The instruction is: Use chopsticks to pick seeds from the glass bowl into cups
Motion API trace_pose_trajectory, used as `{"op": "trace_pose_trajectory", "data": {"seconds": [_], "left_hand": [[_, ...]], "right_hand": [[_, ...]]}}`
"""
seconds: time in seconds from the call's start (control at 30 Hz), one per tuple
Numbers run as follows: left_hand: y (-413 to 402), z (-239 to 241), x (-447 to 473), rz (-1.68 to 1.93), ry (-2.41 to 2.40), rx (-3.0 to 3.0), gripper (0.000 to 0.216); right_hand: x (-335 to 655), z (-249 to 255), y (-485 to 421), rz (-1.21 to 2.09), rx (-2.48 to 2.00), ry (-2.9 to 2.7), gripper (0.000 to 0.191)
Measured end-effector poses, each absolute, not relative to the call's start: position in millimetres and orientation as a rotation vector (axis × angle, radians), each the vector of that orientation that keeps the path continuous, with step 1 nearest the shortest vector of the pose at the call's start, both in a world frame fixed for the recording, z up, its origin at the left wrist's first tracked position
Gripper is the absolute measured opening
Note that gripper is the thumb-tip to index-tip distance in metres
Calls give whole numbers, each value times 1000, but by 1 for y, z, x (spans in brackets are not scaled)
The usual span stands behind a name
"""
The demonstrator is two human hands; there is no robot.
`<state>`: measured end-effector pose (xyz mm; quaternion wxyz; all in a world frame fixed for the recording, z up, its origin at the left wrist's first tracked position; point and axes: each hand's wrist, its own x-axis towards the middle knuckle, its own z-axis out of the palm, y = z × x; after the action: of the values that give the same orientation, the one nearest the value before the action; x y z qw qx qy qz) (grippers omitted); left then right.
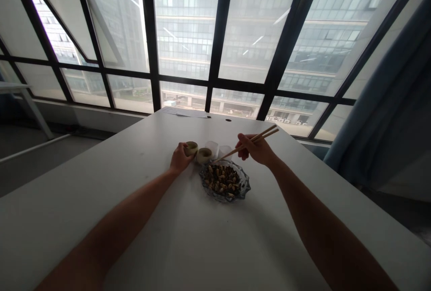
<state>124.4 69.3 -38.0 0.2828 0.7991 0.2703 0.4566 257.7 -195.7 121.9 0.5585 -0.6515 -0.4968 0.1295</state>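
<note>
Head view: the faceted glass bowl (pixel 244 182) of pale and dark nut-like pieces (pixel 222 181) sits mid-desk (pixel 168 237). From its centre, one small round cup (pixel 191 148) lies at ten o'clock, the left hand's (pixel 181 158) grip clamped on its side. A second cup (pixel 204 156) stands near eleven, just beside the first; clear plastic containers (pixel 212 147) are around twelve. Between one and two, the right hand's (pixel 254 148) grip is closed on wooden chopsticks (pixel 232 152), their tips by the bowl's rim at eleven; whether they touch it, I cannot tell.
</note>
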Motion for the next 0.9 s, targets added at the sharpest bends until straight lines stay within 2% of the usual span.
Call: {"op": "trace_pose_trajectory", "data": {"seconds": [0.3, 0.53, 0.73, 0.9], "left_hand": [[68, -41, 126, 1242, 706, 2218, 42], [68, -37, 124, 1290, 703, 2257, 42], [53, -20, 115, 1510, 706, 2295, 16], [38, -11, 110, 1288, 775, 2299, 21]], "right_hand": [[276, 122, -231, 660, -1745, -1333, 58], [272, 117, -221, 512, -1715, -1298, 57], [265, 126, -226, 667, -1782, -1354, 60], [264, 122, -222, 712, -1808, -1373, 63]]}}
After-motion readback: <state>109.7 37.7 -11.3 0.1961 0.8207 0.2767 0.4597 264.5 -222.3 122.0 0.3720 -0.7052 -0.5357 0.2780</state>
